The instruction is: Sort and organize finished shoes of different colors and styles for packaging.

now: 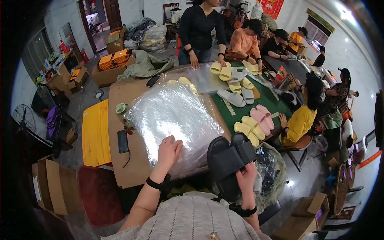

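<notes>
My right hand (247, 175) grips a pair of black slippers (227, 162) by their straps, holding them tilted at the table's near edge. A broad stack of clear, shiny plastic bags (172, 114) covers the middle of the table. On its near part rests my left hand (170, 151), fingers bent together at the plastic; they seem to pinch the top bag, though glare blurs the detail. To the right, on a green mat (228, 118), lie yellow slippers (249, 130), pink slippers (264, 119) and grey slippers (232, 98).
A black phone-like device (123, 141) with a cord and a small jar (121, 108) sit left of the bags. Another phone (153, 81) lies farther back. A standing person (202, 32) works across the table; a person in yellow (298, 124) sits at the right. Cartons (60, 188) stand lower left.
</notes>
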`<action>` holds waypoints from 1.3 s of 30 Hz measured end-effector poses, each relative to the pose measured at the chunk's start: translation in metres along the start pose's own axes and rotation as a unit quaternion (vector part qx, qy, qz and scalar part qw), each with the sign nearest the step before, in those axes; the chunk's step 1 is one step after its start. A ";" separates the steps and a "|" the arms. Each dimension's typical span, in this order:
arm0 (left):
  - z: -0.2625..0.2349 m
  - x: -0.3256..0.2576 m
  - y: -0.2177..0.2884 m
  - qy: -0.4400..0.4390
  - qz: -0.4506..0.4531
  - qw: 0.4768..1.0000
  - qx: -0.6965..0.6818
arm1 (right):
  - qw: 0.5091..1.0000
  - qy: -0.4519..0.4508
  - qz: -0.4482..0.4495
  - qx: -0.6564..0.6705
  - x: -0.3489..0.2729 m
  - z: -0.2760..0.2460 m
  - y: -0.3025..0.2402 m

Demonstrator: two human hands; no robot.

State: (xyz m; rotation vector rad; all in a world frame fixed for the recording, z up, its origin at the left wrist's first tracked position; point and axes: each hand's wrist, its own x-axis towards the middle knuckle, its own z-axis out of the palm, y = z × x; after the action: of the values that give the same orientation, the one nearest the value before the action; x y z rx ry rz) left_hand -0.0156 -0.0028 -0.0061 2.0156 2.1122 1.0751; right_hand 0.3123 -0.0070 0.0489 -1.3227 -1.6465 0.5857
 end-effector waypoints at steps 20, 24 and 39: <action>-0.038 0.009 0.062 -0.001 0.050 0.991 -0.124 | 0.975 -0.204 -0.017 -0.091 0.011 0.057 -0.029; -0.045 0.003 0.082 -0.006 0.103 0.983 -0.154 | 0.977 -0.195 -0.023 -0.080 0.019 0.077 -0.023; -0.078 0.002 0.113 -0.109 0.154 0.943 -0.274 | 0.977 -0.180 -0.113 -0.007 0.077 0.163 0.001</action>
State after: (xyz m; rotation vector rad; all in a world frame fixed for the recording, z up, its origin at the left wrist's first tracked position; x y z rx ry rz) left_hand 0.0455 -0.0453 0.1093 2.0797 1.2318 1.2330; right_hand 0.1714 0.0931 -0.0006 -1.0619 -2.0664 0.7060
